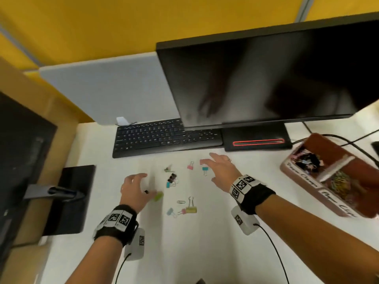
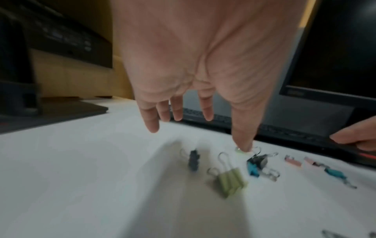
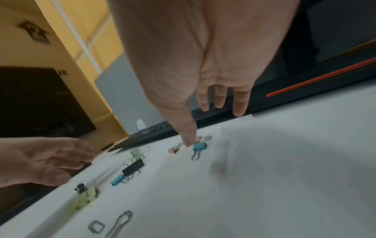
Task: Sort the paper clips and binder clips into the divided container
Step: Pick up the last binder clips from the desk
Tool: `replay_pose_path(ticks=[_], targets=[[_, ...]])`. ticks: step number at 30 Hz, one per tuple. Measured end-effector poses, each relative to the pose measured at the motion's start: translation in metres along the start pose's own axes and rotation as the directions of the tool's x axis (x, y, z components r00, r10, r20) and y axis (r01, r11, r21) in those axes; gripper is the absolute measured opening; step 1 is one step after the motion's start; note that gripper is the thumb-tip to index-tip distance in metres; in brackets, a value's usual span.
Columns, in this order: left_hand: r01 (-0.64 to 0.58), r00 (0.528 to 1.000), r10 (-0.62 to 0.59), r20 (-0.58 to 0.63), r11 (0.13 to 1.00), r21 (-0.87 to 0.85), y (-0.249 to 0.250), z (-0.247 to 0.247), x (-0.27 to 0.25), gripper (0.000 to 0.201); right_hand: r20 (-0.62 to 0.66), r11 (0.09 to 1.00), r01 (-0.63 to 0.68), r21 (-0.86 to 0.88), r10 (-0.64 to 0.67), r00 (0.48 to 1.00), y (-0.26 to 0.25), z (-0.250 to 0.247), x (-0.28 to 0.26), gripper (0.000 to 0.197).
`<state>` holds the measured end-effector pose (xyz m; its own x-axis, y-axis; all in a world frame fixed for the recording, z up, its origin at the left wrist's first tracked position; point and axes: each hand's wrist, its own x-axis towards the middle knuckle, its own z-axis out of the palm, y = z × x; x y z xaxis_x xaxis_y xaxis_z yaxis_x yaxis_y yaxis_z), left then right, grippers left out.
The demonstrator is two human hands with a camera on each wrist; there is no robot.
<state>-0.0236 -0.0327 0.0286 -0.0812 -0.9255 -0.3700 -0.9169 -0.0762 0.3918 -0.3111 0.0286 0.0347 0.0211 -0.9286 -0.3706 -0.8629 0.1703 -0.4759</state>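
Note:
Several binder clips lie loose on the white desk. My left hand hovers with straight fingers, its thumb near a green binder clip and a small black clip. My right hand is spread over a teal clip and a pink clip. Neither hand holds anything. Between them lies a black clip. Nearer me are a yellow clip and a paper clip. The divided container stands at the right.
A black keyboard and a monitor on its base stand just behind the clips. A second monitor's stand sits at the left. Cables run behind the container, which holds several sorted clips.

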Motion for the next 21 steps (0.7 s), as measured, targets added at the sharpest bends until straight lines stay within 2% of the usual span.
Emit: replay_pose_path(ticks=[4,6,8,10,13,16,18,21], targets=[[-0.060,0.990,0.061,0.126,0.998,-0.013,-0.018,0.009,0.009,0.062,0.059,0.998,-0.019,-0.053,0.022,0.998,-0.016,0.021,0.028,0.067],[-0.127,0.972,0.129,0.196,0.992,-0.019,-0.021,0.017,0.013,0.063,0.090,0.998,-0.038,-0.046,0.042,0.995,-0.017,0.028,0.034,0.064],[-0.209,0.952,0.194,0.238,0.977,0.040,-0.022,0.023,0.015,0.060,0.049,0.998,-0.061,-0.028,0.062,0.997,-0.017,0.035,0.034,0.054],[-0.249,0.949,0.235,0.209,0.968,0.040,-0.026,0.028,0.016,0.046,-0.025,0.997,-0.077,-0.032,0.076,0.997,-0.017,0.041,0.030,0.043],[-0.287,0.941,0.297,0.161,0.954,-0.087,-0.031,0.034,0.016,0.028,-0.074,0.993,-0.117,0.003,0.117,0.990,-0.017,0.048,0.024,0.032],[-0.307,0.927,0.337,0.161,0.933,-0.189,-0.036,0.035,0.018,0.025,-0.048,0.980,-0.180,0.079,0.184,0.982,-0.019,0.051,0.024,0.024],[-0.339,0.919,0.369,0.141,0.920,-0.196,-0.038,0.036,0.019,0.026,-0.019,0.970,-0.219,0.103,0.222,0.975,-0.021,0.052,0.024,0.019],[-0.369,0.912,0.393,0.117,0.911,-0.184,-0.040,0.035,0.021,0.022,-0.010,0.964,-0.241,0.112,0.243,0.970,-0.025,0.054,0.024,0.022]])
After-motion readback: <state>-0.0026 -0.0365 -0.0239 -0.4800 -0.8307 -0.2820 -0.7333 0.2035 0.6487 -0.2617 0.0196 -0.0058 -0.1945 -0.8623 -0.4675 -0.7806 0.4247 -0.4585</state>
